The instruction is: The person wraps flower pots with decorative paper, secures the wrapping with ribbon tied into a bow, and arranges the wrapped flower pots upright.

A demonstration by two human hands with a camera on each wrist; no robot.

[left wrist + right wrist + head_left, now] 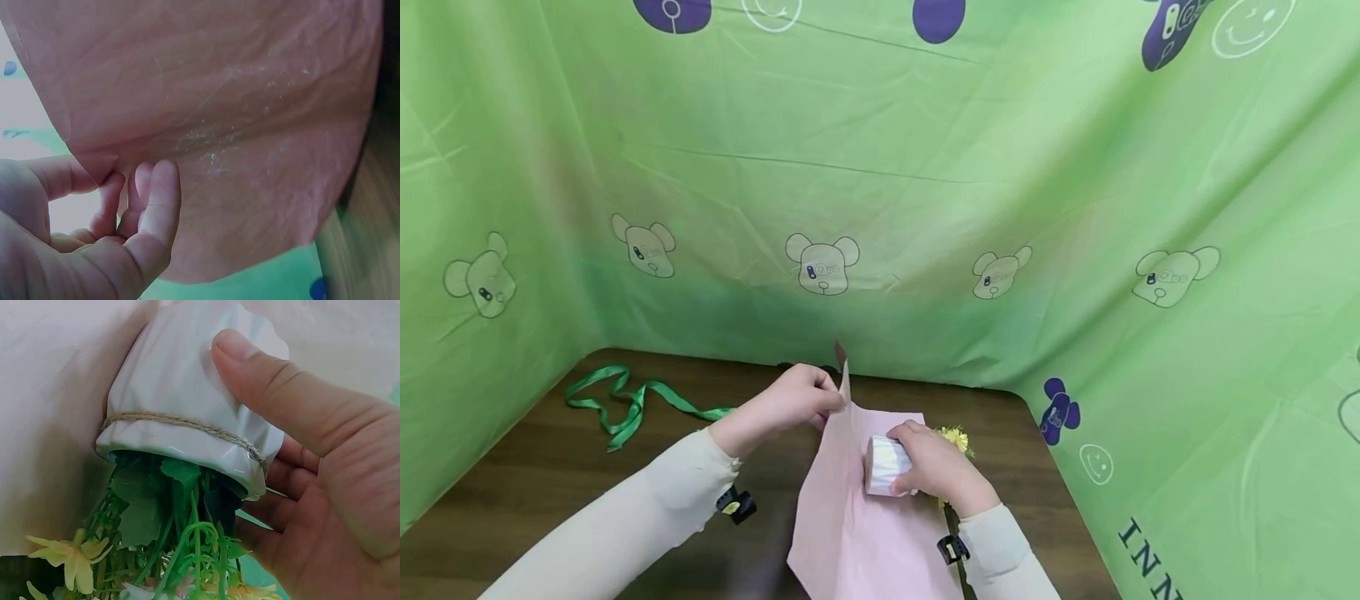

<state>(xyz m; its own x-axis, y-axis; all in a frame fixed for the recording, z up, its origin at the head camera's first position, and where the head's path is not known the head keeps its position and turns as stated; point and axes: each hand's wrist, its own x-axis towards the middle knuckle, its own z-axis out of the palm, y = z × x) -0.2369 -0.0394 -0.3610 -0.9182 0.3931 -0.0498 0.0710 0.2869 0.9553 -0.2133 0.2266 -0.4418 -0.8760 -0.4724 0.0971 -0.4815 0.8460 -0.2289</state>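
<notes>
A sheet of pink paper [898, 542] lies on the table, its left part raised and folded upward. My left hand [797, 396] pinches its raised edge between thumb and fingers; in the left wrist view the paper [262, 119] hangs in front of that hand [119, 231]. Over the sheet, my right hand [940, 467] grips a white flowerpot [883, 465] lying on its side. The right wrist view shows the pot [181, 381] with twine [187, 421] round its rim, leaves and yellow flowers [75, 562] coming out of it, and my right thumb [250, 362] across its side.
A loose green ribbon [637, 408] winds over the left back of the brown wooden table [490, 508]. Green printed cloth [895, 200] walls in the table at the back and both sides. A dark object [786, 365] shows partly behind the left hand at the back edge.
</notes>
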